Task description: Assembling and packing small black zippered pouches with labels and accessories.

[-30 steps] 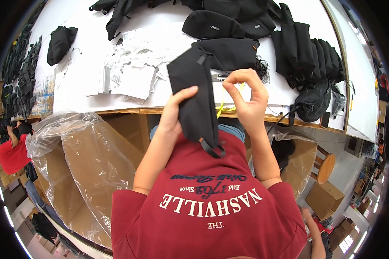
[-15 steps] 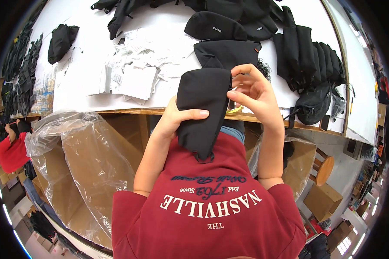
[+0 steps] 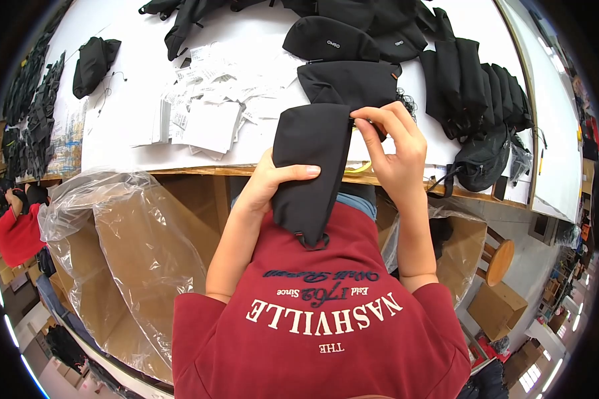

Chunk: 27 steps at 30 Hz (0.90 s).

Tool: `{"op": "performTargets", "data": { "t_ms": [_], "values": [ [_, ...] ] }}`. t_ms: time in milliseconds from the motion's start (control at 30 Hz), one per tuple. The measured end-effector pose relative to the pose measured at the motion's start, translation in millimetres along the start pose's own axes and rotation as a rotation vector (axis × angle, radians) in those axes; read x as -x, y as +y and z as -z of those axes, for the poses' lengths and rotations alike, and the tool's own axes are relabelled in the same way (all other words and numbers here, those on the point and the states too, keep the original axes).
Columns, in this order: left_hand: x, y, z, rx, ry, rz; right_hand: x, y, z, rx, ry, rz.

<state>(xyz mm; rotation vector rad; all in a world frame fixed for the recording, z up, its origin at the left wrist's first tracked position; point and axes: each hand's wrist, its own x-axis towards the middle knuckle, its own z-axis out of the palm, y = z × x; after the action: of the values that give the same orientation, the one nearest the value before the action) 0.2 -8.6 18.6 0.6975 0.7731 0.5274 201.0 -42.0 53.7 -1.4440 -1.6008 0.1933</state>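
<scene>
Held upright against the chest, the black pouch [image 3: 311,169] sits clamped in the left hand [image 3: 266,183], thumb across its smooth woven face. The right hand [image 3: 396,149] pinches its top corner with curled fingertips (perhaps at a zipper pull, too small to tell). A loose pinch could let it slide. Beyond lie paper tags [image 3: 206,113] and soft black bags [image 3: 472,83] on the white table [image 3: 126,100].
</scene>
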Motion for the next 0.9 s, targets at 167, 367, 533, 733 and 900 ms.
{"op": "performTargets", "data": {
  "t_ms": [167,367,533,733,900],
  "values": [
    [-4,-16,4,0.237,-0.009,0.006,3,-7,0,0.01,-0.055,0.087],
    [-13,-18,20,0.544,-0.002,-0.005,19,-29,-3,-0.127,-0.283,0.08],
    [-21,-7,37,0.693,-0.006,-0.017,27,-38,-7,-0.251,-0.427,0.121],
    [-24,-10,41,0.682,0.088,-0.038,30,-41,-12,-0.271,-0.439,0.112],
    [-23,-11,42,0.681,0.069,-0.042,32,-42,-13,-0.293,-0.456,0.099]
  ]
}}
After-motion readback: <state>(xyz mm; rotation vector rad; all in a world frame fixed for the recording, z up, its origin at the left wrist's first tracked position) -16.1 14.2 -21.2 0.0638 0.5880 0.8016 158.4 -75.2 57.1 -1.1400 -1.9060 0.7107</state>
